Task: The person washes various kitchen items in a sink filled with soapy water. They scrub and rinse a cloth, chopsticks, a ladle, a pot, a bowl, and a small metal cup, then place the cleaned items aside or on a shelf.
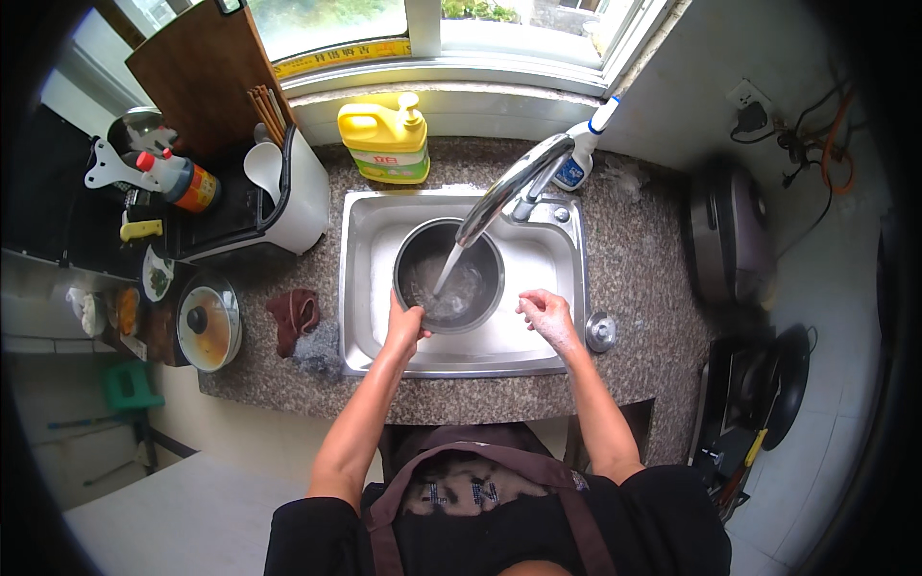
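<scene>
My left hand (408, 324) grips the near-left rim of a round dark metal pot (494, 288) inside the stainless steel sink (573, 288). Water runs from the curved chrome faucet (497, 183) into the pot, and some water lies in its bottom. My right hand (549, 318) hangs over the right part of the sink, wet or sudsy, with fingers curled and apart from the pot. Nothing shows between its fingers. A metal sink strainer (601, 332) sits on the counter just right of the sink.
Behind the sink stand a yellow detergent jug (385, 144) and a spray bottle (576, 155). Left are a brown cloth (293, 317), grey scouring mesh (317, 349), a lidded dish (209, 324) and a utensil holder (306, 194). A rice cooker (731, 234) stands right.
</scene>
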The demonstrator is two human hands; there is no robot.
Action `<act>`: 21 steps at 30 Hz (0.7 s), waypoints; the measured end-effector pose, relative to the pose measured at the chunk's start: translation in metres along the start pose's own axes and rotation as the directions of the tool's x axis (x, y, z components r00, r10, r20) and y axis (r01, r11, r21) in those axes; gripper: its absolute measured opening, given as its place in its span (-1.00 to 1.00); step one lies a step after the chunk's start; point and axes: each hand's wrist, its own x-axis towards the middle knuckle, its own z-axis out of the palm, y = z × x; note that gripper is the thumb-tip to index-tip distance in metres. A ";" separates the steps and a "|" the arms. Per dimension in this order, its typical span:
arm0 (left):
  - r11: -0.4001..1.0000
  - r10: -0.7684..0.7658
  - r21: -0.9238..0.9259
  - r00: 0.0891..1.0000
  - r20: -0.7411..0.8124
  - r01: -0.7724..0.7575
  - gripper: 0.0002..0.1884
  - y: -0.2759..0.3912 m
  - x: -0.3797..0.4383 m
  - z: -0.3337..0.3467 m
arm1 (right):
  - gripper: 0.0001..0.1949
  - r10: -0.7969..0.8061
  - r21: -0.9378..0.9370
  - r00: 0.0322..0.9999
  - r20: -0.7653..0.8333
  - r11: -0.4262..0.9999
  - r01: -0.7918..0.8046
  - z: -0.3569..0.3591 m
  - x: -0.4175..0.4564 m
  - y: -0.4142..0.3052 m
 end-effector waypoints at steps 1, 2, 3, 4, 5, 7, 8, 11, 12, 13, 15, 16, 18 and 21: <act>1.000 -0.005 0.015 1.000 0.016 0.004 -0.33 0.003 -0.007 -0.005 | -0.77 -0.008 -0.018 1.000 0.006 1.000 0.008 0.000 0.001 0.003; 1.000 -0.010 0.030 0.999 0.031 0.009 -0.33 0.008 -0.014 -0.013 | -0.76 0.009 -0.012 1.000 -0.014 1.000 -0.009 -0.002 0.003 0.007; 0.999 -0.015 0.045 0.999 0.041 0.013 -0.34 0.016 -0.023 -0.020 | -0.76 0.026 -0.006 0.999 -0.028 1.000 -0.026 -0.004 0.006 0.010; 0.997 0.039 0.062 0.999 0.014 -0.039 -0.35 0.032 -0.035 -0.019 | -0.75 0.050 0.002 0.998 -0.043 0.999 -0.050 -0.004 0.008 0.015; 0.993 0.087 0.074 0.996 0.028 -0.089 -0.25 0.047 -0.043 -0.017 | -0.75 0.072 0.038 0.996 -0.043 0.997 -0.071 -0.001 0.010 0.019; 0.954 0.255 0.168 0.967 -0.022 -0.248 -0.14 0.042 -0.033 -0.020 | -0.75 0.101 0.109 0.994 -0.046 0.989 -0.096 0.008 0.018 0.022; 0.809 0.474 0.415 0.879 -0.042 -0.416 -0.12 0.036 -0.029 -0.021 | -0.75 0.109 0.141 0.994 -0.020 0.984 -0.105 0.019 0.021 0.024; 0.316 0.771 0.800 0.630 0.097 -0.510 -0.08 0.033 -0.025 -0.016 | -0.76 0.082 0.149 0.995 0.053 0.985 -0.089 0.056 0.028 0.019; 0.330 0.733 0.815 0.673 0.096 -0.475 -0.08 0.048 -0.040 -0.013 | -0.77 0.119 0.168 0.990 0.079 0.977 -0.131 0.067 0.029 0.011; 0.339 0.697 0.834 0.712 0.088 -0.435 -0.09 0.061 -0.052 -0.014 | -0.77 0.150 0.188 0.982 0.115 0.967 -0.170 0.080 0.029 -0.003; 0.291 0.736 0.873 0.675 0.056 -0.390 -0.12 0.071 -0.058 -0.025 | -0.80 0.196 0.316 0.962 0.189 0.916 -0.248 0.111 0.030 -0.036; 0.293 0.734 0.880 0.677 0.043 -0.373 -0.13 0.076 -0.061 -0.029 | -0.81 0.195 0.377 0.948 0.250 0.883 -0.281 0.127 0.036 -0.044; 0.270 0.769 0.879 0.637 0.049 -0.393 -0.14 0.085 -0.063 -0.034 | -0.80 0.212 0.465 0.889 0.406 0.789 -0.401 0.159 0.059 -0.057; 0.066 0.843 0.910 0.511 0.169 -0.409 -0.13 0.088 -0.058 -0.040 | -0.78 0.254 0.382 0.830 0.497 0.795 -0.472 0.192 0.100 -0.060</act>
